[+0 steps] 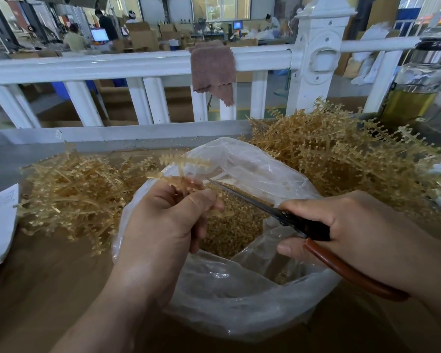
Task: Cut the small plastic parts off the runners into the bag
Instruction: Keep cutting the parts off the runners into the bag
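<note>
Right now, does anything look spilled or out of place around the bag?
Nothing looks spilled: the cut parts lie inside the bag. The only oddity is a brown cloth draped crookedly over the white rail.

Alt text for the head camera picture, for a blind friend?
A left hand holds a plastic runner over an open plastic bag of cut parts while the right hand points scissors at it. Heaps of runners lie on either side.

Factory floor, cardboard boxes, workers at screens, runner heaps
</note>
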